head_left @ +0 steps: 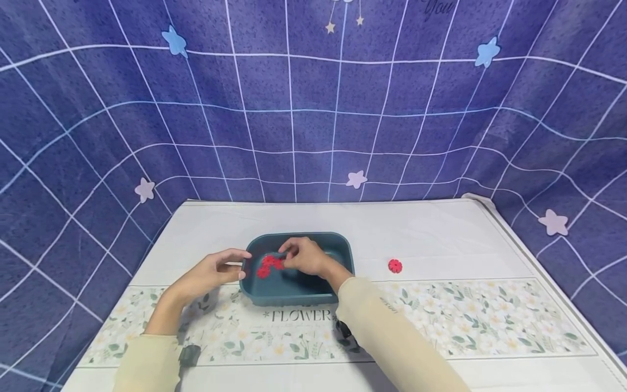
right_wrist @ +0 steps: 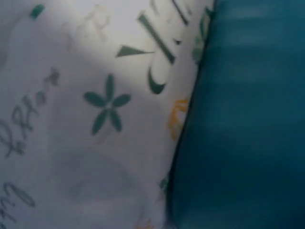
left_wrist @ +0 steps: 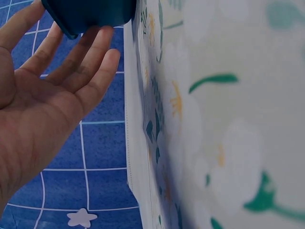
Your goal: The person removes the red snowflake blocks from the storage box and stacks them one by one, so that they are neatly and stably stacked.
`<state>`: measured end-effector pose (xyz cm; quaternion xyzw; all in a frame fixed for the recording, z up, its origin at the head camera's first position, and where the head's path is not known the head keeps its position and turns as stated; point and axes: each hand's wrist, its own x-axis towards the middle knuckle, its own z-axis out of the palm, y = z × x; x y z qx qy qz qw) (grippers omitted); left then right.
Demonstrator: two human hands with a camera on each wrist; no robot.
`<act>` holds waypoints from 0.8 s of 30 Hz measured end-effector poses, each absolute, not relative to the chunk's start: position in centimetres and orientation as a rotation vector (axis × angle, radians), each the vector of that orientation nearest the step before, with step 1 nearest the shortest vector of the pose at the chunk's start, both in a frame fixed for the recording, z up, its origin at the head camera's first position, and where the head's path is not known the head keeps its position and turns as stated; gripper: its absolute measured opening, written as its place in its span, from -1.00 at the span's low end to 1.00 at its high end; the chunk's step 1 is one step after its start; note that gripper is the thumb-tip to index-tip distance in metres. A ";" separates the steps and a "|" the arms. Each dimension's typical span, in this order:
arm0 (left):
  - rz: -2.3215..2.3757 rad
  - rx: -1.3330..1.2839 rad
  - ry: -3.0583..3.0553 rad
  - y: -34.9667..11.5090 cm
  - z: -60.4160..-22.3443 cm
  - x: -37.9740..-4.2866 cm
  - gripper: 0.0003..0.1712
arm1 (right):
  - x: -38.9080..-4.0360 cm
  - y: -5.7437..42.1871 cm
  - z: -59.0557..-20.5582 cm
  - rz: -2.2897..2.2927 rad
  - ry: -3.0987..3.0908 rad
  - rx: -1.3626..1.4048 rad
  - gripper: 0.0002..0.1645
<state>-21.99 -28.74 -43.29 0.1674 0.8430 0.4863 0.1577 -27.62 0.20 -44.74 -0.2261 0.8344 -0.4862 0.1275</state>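
so the left hand point(head_left: 211, 273) is at the left end of the teal bin point(head_left: 294, 300), fingers loosely spread, fingertips right up against it. the right hand point(head_left: 307, 257) is reaching down inside, fingers bent, just beside a little cluster of red flowers point(head_left: 263, 271) lying in the bin's left half. can't tell if it's pinching one. another red flower point(head_left: 394, 265) sits on the white tablecloth point(head_left: 421, 231), out to the right of the bin.
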 end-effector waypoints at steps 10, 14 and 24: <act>1.396 0.472 2.416 -28.5 -43.1 -22.4 -0.35 | -28.0 -0.2 -45.3 -1.247 2.579 -0.667 -0.61; 1.392 0.474 2.414 -28.5 -43.3 -22.2 -0.36 | -28.1 -0.4 -45.6 -1.212 2.602 -0.667 -0.60; 1.382 0.471 2.434 -28.5 -43.2 -21.7 -0.40 | -28.0 -0.9 -45.7 -1.017 2.710 -0.676 -0.58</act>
